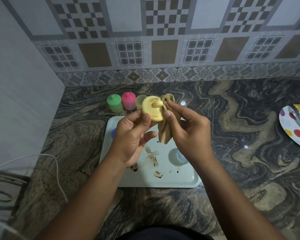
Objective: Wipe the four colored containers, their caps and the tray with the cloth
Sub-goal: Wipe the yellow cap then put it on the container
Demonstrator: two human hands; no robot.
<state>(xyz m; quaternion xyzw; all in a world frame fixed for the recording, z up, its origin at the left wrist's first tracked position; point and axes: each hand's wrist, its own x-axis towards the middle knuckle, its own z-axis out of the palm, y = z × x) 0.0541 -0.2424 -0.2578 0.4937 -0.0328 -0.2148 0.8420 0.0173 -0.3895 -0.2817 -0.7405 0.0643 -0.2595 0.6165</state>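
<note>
Left grip (pixel 133 134): pinches the yellow cap (pixel 152 109) at its rim, thumb on the near lower edge, fingers behind. The cap is held up above the far end of the tray (pixel 163 179), with its knobbed top face toward the camera. Brown smears show on that face.

Right grip (pixel 189 134): clenched on the bunched cloth (pixel 164 134). The thumb presses a fold at the cap's right edge and a loose tail hangs below.

Handling (judged): the cap is light, rigid, smooth plastic and probably slippery. The rim hold leaves its face and knob free to wipe. The cloth is soft and limp and gives pressure only when bunched.

Pose: both forearms enter from below with wrists raised. The hands are close together, palms half facing.

Outward: the yellow container (pixel 140 102) stands open on the counter (pixel 232 118) just behind the cap. It is beside the capped pink container (pixel 128 102) and green container (pixel 114 105). On the tray a blue cap (pixel 113 133) is partly hidden by the left hand. The blue container (pixel 180 156) is partly behind the right wrist. Brown stains (pixel 151 156) mark the tray.
</note>
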